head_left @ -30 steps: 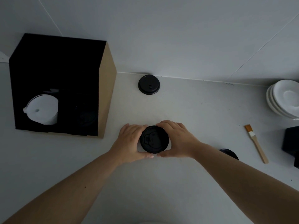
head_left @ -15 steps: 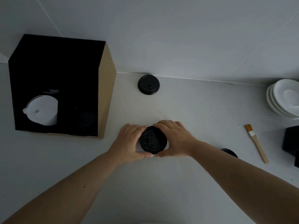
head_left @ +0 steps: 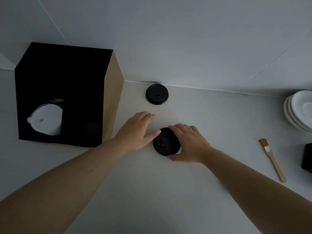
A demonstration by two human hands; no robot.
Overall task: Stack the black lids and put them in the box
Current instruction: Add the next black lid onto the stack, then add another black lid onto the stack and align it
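Observation:
A black lid stack rests on the white counter at the centre. My right hand curls around its right side, fingers on the far rim and thumb at the near rim. My left hand lies flat and open just left of it, thumb tip touching the stack's rim, fingers stretched toward the wall. A single black lid lies farther back by the wall. The cardboard box with a black interior stands at the left, holding white lids and a dim dark stack beside them.
White saucers are piled at the right edge. A small wooden-handled brush lies right of my right arm, with a black object beyond it. The wall runs close behind the far lid.
My left hand has let go of the lid stack, opening and sliding toward the far lid. The right hand still grips the stack. The view has shifted downward.

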